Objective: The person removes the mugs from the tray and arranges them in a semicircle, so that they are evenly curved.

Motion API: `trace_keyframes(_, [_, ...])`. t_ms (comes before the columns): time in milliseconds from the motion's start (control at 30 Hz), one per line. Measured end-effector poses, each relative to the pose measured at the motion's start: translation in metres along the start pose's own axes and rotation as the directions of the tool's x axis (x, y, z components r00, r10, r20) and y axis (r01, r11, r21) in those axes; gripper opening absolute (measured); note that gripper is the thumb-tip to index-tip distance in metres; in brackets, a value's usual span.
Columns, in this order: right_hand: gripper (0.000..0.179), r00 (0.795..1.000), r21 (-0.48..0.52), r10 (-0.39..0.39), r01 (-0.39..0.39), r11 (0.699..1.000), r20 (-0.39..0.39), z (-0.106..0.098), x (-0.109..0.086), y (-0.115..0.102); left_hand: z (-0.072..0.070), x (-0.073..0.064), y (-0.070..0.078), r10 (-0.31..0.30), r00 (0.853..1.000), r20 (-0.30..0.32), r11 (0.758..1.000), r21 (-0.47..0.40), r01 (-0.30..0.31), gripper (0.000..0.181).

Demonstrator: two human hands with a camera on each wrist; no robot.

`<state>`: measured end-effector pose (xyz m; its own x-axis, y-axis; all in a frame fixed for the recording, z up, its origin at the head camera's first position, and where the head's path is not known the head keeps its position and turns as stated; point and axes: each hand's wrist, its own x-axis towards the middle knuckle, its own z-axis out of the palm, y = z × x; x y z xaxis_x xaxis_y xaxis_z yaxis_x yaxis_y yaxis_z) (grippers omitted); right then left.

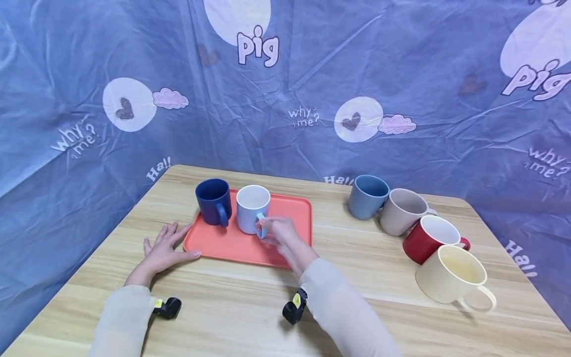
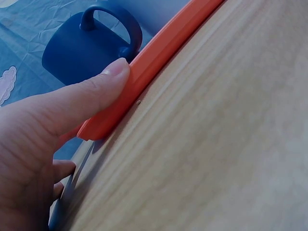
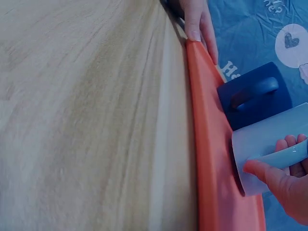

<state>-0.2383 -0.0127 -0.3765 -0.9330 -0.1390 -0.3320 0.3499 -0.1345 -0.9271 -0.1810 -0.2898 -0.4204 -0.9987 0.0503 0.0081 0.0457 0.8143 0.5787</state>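
Note:
My right hand [image 1: 283,235] pinches the handle of a light blue mug [image 1: 248,210] between thumb and fingers. The mug is upright at the middle of a coral-red tray [image 1: 214,244]; whether its base fully touches the tray I cannot tell. Just left of it a dark blue mug [image 1: 209,201] stands on the tray, handle turned toward the front. At the tray's front left corner rests my left hand [image 1: 164,250], fingers spread. In the left wrist view its thumb [image 2: 96,94] lies straight against the tray rim [image 2: 154,57].
On the right of the wooden table [image 1: 348,297], a row of mugs runs from back to front: grey-blue [image 1: 363,201], grey-beige [image 1: 397,215], red [image 1: 419,243] and cream [image 1: 439,280]. A blue printed cloth [image 1: 285,79] hangs behind the table.

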Motion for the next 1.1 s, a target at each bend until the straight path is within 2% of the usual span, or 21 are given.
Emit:
trace_keyframes(200, [0.015,0.998,0.051,-0.019,0.016,0.999,0.059,-0.006,-0.014,-0.016,-0.001,0.0,0.0,0.001,1.0,0.0,1.0,-0.001,-0.001,0.091])
trace_keyframes(333, [0.016,0.996,0.04,-0.033,0.03,0.999,0.088,-0.011,-0.021,-0.027,0.0,0.0,0.0,0.003,1.0,-0.001,1.0,-0.001,-0.003,0.09])
trace_keyframes(667, [0.017,0.993,0.008,-0.09,0.089,0.996,0.078,-0.023,-0.043,-0.053,0.0,0.0,0.0,-0.001,1.0,-0.004,1.0,0.004,0.001,0.091])
trace_keyframes(867, [0.018,0.986,0.024,-0.124,0.122,0.992,0.114,-0.038,-0.055,-0.061,-0.002,-0.001,0.0,0.002,1.0,-0.004,1.0,0.003,-0.002,0.091])
trace_keyframes(1100, [0.013,0.974,-0.023,-0.15,0.156,0.987,0.168,-0.063,-0.068,-0.062,0.0,0.0,0.0,0.004,1.0,0.001,1.0,0.004,-0.004,0.091])
